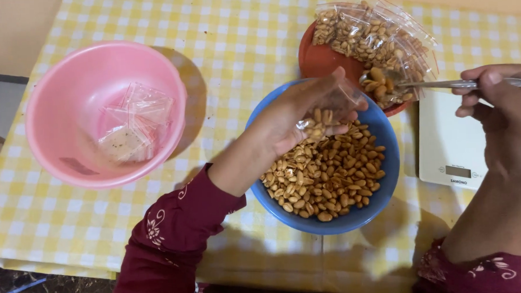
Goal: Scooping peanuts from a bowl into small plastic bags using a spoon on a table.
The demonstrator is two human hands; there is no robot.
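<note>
Left hand (306,112) over far rim of blue bowl (390,176), fingers curled, thumb and fingertips pinched on mouth of small clear plastic bag (329,111). Bag held open toward the right, already part filled with a few peanuts at its bottom. Bag hanging just above the heap of roasted peanuts (326,179) in the bowl.

Right hand (501,98) at right edge of view, closed around the handle end of a metal spoon (445,84); thumb on top, fingers folded beneath. Spoon level, pointing left, its bowl loaded with peanuts and sitting just beside the bag's mouth, close to left fingertips; touching or not, cannot tell.

Behind spoon: red-brown plate (321,59) heaped with filled clear bags of peanuts (367,36), partly overlapped by blue bowl's rim. Under right hand: white kitchen scale (447,138), flat, with small display near its front edge.

Far left, well apart from both hands: pink bowl (53,103) holding a loose pile of empty clear bags (133,123).

All on yellow-and-white checked tablecloth (232,42). Dark red sleeves with pale embroidery on both forearms.
</note>
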